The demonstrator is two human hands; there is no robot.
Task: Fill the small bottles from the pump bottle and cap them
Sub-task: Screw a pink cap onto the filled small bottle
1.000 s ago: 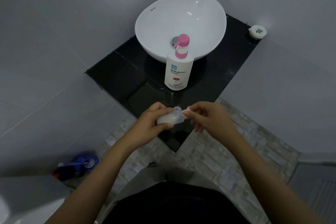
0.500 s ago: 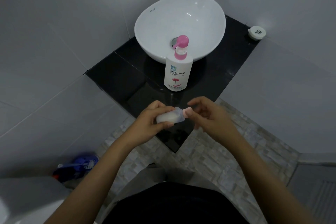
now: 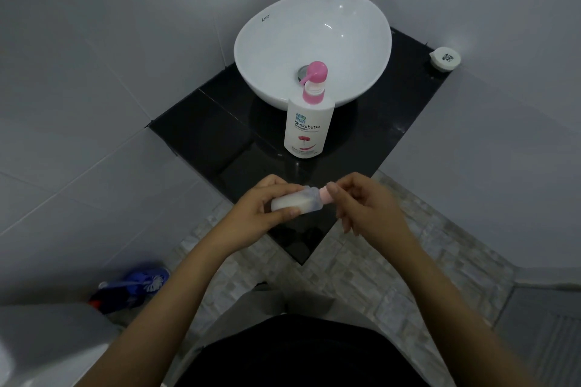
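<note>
small bottle (image 3: 297,203) lies on its side above the near corner of the black tabletop (image 3: 201,135), holding white liquid, neck pointing right. left hand (image 3: 267,207) is wrapped around its body. right hand (image 3: 361,201) pinches a pink cap (image 3: 324,192) at the bottle's neck with thumb and fingertips, other fingers loosely curled. pump bottle (image 3: 308,122), white with pink pump, stands upright on the tabletop further off, just in front of the white basin (image 3: 314,28). small white round container (image 3: 445,58) at far right corner.
</note>
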